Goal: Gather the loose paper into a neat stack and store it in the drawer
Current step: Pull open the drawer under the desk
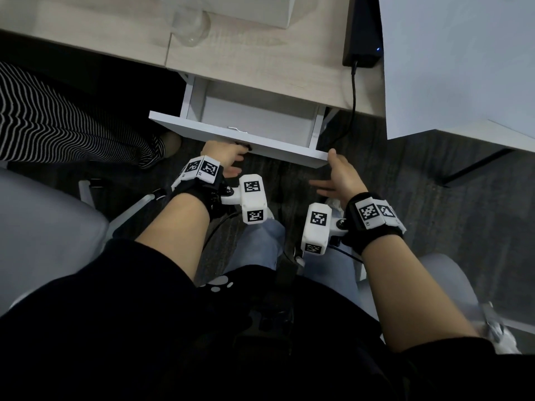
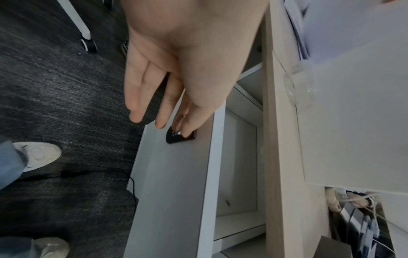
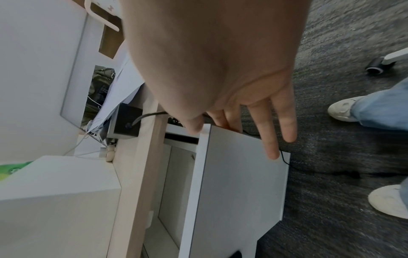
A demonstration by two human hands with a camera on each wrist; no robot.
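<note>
Left grip: the left hand (image 1: pixel 224 157) is laid against the drawer (image 1: pixel 246 140) front, fingers nearly straight; the index fingertip (image 2: pixel 186 132) is pressed on a small black handle (image 2: pixel 176 137) set in the front panel. Nothing is clasped.
Right grip: the right hand (image 1: pixel 338 175) is spread wide at the drawer's right front corner; the thumb (image 3: pixel 194 125) is set on the panel's top edge, two fingers are tucked behind the corner, the other fingers hang straight and free.
Drawer, relative to the grips: spanned between the two hands, pulled out from under the surface (image 1: pixel 260 68), its cavity just beyond the fingertips.
Drawer, look: white, shallow, flat front panel; a small pale item lies inside near the front.
Paper (image 1: pixel 457 59): large white sheets are seen beyond and right of the right hand, overhanging the surface, well apart from both grips.
</note>
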